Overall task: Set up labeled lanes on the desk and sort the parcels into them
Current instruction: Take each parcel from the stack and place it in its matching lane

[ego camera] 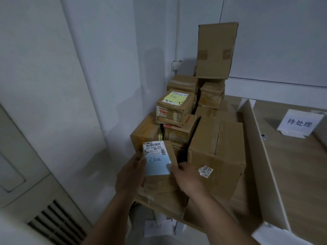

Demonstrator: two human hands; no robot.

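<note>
A small cardboard parcel [160, 181] with a white barcode label and a blue sticky note [157, 165] is held in front of the parcel pile. My left hand [130, 175] grips its left side and my right hand [185, 179] grips its right edge, thumb on the note. Behind it stands a pile of brown parcels. One parcel [174, 107] carries a yellow note. A large box [217, 151] with a "6166" sticker sits to the right. On the desk [300, 165] a white sign [299, 123] with handwritten characters marks a lane, bordered by a white divider [263, 149].
A tall box [215, 50] leans against the wall at the back of the pile. White walls close in the left and back. A grey unit with vent slats [53, 221] stands at lower left. Paper slips [157, 228] lie below the desk edge.
</note>
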